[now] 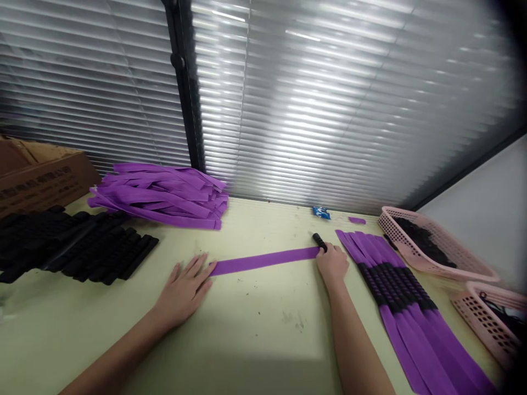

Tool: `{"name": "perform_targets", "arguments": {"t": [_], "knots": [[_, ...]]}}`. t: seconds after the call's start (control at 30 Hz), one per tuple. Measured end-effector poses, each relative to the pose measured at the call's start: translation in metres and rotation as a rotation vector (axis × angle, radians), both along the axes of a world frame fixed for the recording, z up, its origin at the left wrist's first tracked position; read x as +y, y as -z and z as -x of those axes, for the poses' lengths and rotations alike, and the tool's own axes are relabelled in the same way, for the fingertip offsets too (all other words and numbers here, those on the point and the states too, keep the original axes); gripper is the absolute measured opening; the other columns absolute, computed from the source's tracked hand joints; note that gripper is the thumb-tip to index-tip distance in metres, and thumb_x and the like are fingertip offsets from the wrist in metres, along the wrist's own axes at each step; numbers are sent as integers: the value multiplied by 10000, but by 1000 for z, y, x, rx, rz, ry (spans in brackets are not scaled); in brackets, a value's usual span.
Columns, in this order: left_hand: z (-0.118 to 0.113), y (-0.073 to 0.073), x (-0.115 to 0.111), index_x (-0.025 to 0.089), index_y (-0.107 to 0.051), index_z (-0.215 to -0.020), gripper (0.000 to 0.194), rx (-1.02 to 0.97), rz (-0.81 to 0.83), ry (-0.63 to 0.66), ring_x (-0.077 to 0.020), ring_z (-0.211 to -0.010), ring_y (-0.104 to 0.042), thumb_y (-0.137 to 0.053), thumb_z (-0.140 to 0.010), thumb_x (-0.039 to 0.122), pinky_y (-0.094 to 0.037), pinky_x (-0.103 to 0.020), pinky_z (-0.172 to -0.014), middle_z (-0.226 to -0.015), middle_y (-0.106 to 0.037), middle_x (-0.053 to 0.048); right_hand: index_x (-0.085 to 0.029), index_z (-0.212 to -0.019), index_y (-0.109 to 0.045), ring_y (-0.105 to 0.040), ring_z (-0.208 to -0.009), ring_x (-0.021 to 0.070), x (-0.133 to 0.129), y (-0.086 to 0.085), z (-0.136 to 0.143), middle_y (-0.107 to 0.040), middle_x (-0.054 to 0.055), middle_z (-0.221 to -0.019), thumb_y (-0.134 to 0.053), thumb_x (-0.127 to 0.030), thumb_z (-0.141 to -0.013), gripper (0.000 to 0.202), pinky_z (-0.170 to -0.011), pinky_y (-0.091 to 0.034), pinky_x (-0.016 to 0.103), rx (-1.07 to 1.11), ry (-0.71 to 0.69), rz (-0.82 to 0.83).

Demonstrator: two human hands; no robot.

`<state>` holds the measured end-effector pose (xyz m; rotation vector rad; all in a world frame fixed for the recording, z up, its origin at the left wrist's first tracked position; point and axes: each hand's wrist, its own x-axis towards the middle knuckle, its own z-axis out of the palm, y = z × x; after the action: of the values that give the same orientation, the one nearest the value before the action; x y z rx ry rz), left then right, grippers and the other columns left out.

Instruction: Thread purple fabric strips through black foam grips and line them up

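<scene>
A flat purple strap point(265, 261) lies across the pale table between my two hands. My left hand point(184, 289) rests flat with its fingers spread, fingertips touching the strap's left end. At the other end, my right hand point(332, 263) is closed around a short black ribbed tube point(319, 241), whose top sticks out above the fingers. The strap runs up to this hand; whether it enters the tube is hidden. To the right lie several purple straps with black sleeves point(397, 288) around their middles, side by side.
A heap of purple straps point(160, 195) lies at the back left, with black ribbed tubes point(82, 244) before it and a cardboard box point(45, 178) behind. Pink baskets point(457, 269) holding black items stand right. A blue packet point(321, 213) and purple scrap point(357, 220) lie near the blinds.
</scene>
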<state>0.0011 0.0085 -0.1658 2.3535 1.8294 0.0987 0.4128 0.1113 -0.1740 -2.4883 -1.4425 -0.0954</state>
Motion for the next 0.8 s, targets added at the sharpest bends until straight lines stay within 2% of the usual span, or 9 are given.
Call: {"name": "perform_targets", "arguments": {"t": [0.27, 0.4, 0.5, 0.57, 0.7, 0.8], "knots": [[-1, -2, 0, 368, -255, -1454, 498, -16, 11, -14, -265, -1413, -226, -259, -964, 454, -184, -539, -1110, -1547, -195, 8, -269, -1236, -567, -441, -1142, 299, -2, 9, -6, -530, 88, -1234, -417, -259, -909, 360, -914, -344, 424, 33, 118, -69], [-3, -1, -1, 312, -205, -1478, 538, -33, 4, -20, -270, -1407, -240, -267, -961, 448, -169, -542, -1113, -1540, -216, -17, -227, -1267, -541, -461, -1101, 291, -2, 6, -2, -550, 103, -1205, -435, -278, -907, 378, -903, -322, 414, -13, 53, -137], [-3, 1, -1, 275, -176, -1488, 565, -45, -21, -25, -274, -1401, -254, -267, -959, 452, -168, -545, -1111, -1532, -242, -36, -192, -1310, -493, -481, -1081, 275, 0, 3, 12, -570, 118, -1196, -439, -291, -911, 415, -925, -284, 416, -22, -130, -143], [-3, 3, -1, 255, -181, -1490, 578, -50, -48, -24, -274, -1393, -273, -271, -957, 458, -169, -533, -1114, -1523, -271, -51, -184, -1295, -505, -489, -1082, 267, 0, 2, 32, -581, 119, -1203, -446, -293, -910, 404, -942, -265, 414, 11, -297, -121], [-1, 5, -1, 235, -155, -1497, 609, -60, -103, -18, -273, -1381, -300, -276, -951, 476, -167, -513, -1120, -1513, -303, -72, -213, -1208, -572, -521, -1085, 255, -16, -2, 93, -627, 96, -1162, -474, -334, -912, 335, -927, -310, 404, 232, -723, -124], [-1, 5, -2, 233, -97, -1504, 669, -75, -130, 0, -284, -1383, -288, -305, -936, 521, -185, -526, -1111, -1531, -260, -84, -251, -1275, -515, -544, -1078, 223, -36, -9, 138, -640, 65, -1149, -512, -397, -904, 398, -941, -349, 392, 432, -1078, -85]]}}
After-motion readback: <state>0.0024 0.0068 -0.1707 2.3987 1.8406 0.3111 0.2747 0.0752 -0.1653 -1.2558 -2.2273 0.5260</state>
